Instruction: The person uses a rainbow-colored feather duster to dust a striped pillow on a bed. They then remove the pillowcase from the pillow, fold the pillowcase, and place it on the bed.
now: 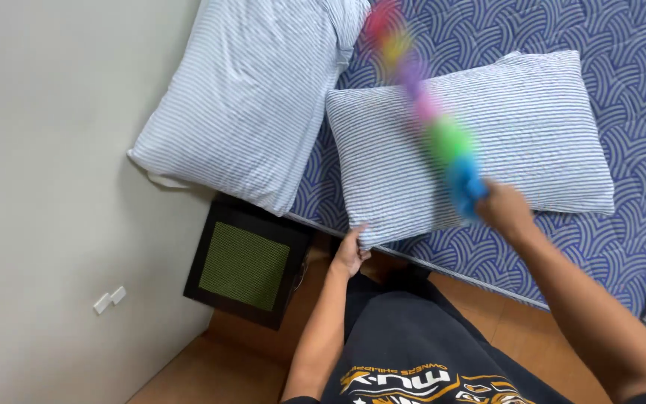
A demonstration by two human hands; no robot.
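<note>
Here, the near pillow on the bed is gripped at its corner by the left hand while a blurred rainbow duster, clenched in the right hand, could be flung loose.

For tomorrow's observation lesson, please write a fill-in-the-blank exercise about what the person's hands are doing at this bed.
1. The right hand swings a rainbow-coloured ____ over the bed.
2. The left hand grips the near corner of a striped ____.
3. A second striped pillow lies against the ____.
4. The mattress has a ____ wave-patterned cover.

Missing words: duster; pillow; wall; blue
</note>
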